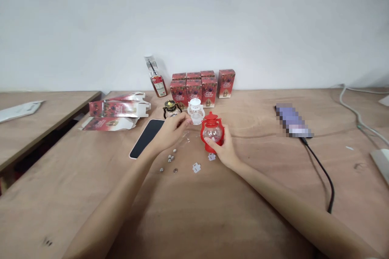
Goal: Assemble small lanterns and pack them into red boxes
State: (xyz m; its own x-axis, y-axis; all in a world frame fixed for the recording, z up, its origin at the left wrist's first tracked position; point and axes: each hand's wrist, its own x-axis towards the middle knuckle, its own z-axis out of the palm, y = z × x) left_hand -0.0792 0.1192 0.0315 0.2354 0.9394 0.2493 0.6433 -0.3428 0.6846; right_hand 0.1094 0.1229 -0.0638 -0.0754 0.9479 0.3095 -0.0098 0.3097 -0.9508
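Item: red lantern (212,129), small, plastic, with a clear globe between a red cap and a red base, and a handle at each side. It is held upright on the table (212,218), near the middle and just in front of the person.

Right hand (224,150): fingers are wrapped around the globe and base from the right.

Left hand (170,131): fingers are loosely curled and the fingertips are laid against a white lantern (196,111). Whether anything is gripped cannot be told.

Progress, as judged: three lanterns are unpacked, a black lantern (171,109) among them. Opened boxes (117,109) are laid flat at the left. A group of closed boxes (194,89) is stood by the wall. Button cells (170,158) and white tabs (196,167) are scattered loose, apparently not yet fitted.

Also listed: phone (146,137), face down.
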